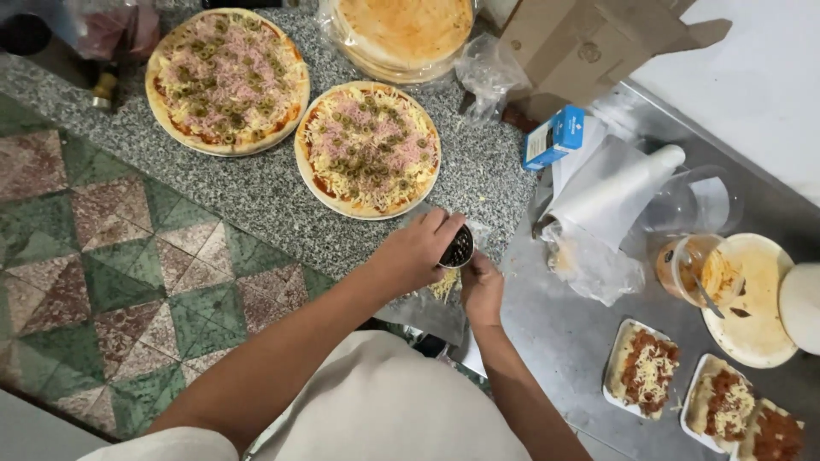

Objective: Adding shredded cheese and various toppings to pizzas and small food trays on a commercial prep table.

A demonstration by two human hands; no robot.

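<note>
My left hand (pixel 417 252) grips a small metal grater (pixel 459 248) near the granite counter's (pixel 256 192) front edge. My right hand (pixel 483 288) sits just below the grater, pressed against it, fingers curled; whether they hold anything is hidden. Shredded pale cheese (pixel 444 284) lies in a small heap under the grater. Two topped pizzas with cheese, ham and olive slices lie beyond: one close ahead (pixel 368 148), one farther left (pixel 227 80).
A stack of sauced pizza bases in plastic (pixel 403 34) sits at the back. On the steel table (pixel 564 333) are a blue carton (pixel 555 137), a paper roll (pixel 611 192), a sauce cup with spoon (pixel 696 271), a plate (pixel 756 299) and trays of topped bread (pixel 642 367). Tiled floor (pixel 111 282) lies left.
</note>
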